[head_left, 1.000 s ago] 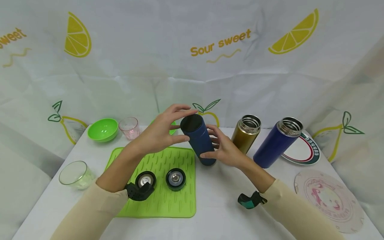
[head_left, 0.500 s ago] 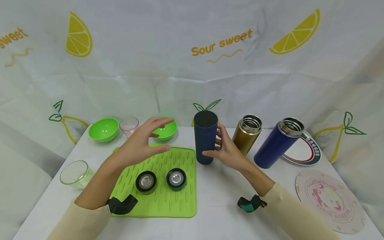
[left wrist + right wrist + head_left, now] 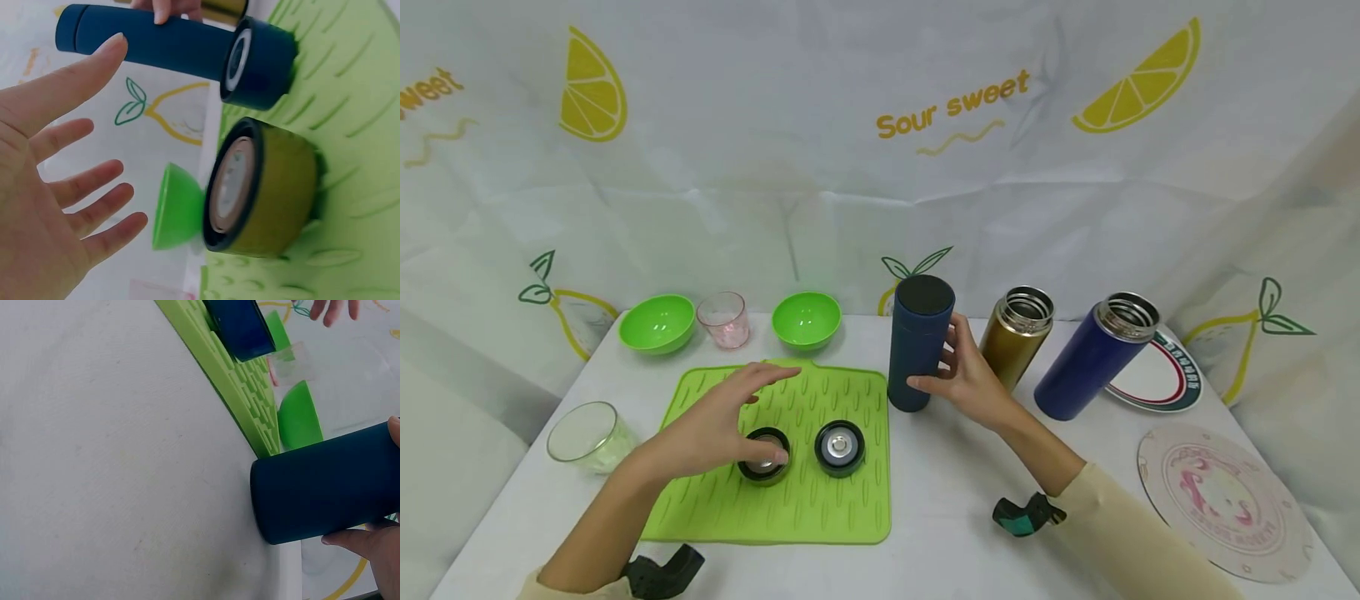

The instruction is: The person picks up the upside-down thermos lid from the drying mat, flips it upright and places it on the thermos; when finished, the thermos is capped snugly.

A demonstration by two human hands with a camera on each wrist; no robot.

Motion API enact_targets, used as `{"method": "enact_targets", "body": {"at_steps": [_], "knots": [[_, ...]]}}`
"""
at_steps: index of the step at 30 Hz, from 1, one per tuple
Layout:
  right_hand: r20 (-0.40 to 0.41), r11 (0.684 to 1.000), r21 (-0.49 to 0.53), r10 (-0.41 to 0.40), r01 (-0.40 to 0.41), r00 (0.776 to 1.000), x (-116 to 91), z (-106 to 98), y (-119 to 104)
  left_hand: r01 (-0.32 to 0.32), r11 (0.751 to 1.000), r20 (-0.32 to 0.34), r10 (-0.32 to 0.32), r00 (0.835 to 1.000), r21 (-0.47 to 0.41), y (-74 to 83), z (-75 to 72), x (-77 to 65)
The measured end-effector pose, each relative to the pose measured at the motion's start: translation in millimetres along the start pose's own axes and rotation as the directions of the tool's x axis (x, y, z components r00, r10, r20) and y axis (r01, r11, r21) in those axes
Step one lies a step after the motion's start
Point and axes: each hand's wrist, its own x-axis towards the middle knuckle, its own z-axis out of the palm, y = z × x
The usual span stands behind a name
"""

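Note:
My right hand [image 3: 966, 379] holds a dark blue thermos bottle [image 3: 917, 350] around its side, thumb toward me. The bottle stands nearly upright on the white table, its capped top dark. My left hand [image 3: 711, 425] hovers over the green mat [image 3: 820, 521], fingers spread and holding nothing. Below its thumb lies a gold-sided bottle lid [image 3: 284, 194], inner side up. Beside that sits a blue bottle lid [image 3: 839, 448], also turned inner side up. In the right wrist view the bottle's base [image 3: 300, 500] rests at the mat's corner.
Right of the bottle stand an uncapped gold bottle [image 3: 1007, 346] and an uncapped blue bottle [image 3: 1082, 367]. A plate [image 3: 1150, 375] and a pink round mat [image 3: 1225, 500] lie farther right. Green bowls [image 3: 807, 321], a pink glass [image 3: 727, 321] and a green-tinted glass [image 3: 598, 442] stand left.
My left hand has left the bottle's top and moved down and left over the lids. The bottle, tilted left before, now stands nearly upright, still held by my right hand.

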Motion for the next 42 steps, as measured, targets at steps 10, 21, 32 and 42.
{"method": "enact_targets", "body": {"at_steps": [10,21,32,42], "knots": [[-0.007,1.0,0.013,0.003,-0.003,1.0,-1,1,1,0.076,0.997,0.045,-0.075,0.996,-0.018,-15.9,16.2,-21.0],[-0.035,0.999,0.027,0.03,-0.029,0.999,-4,4,5,0.124,0.992,0.063,-0.123,0.99,-0.006,-39.8,30.6,-29.2],[-0.041,1.0,0.027,0.015,-0.014,0.999,-8,6,3,0.13,0.991,0.037,-0.129,0.991,-0.014,-45.8,29.2,-26.3],[-0.041,0.996,-0.082,-0.036,0.033,0.998,-30,7,-11,0.072,0.997,-0.013,-0.072,0.997,-0.035,-25.7,27.5,-11.6]]}}
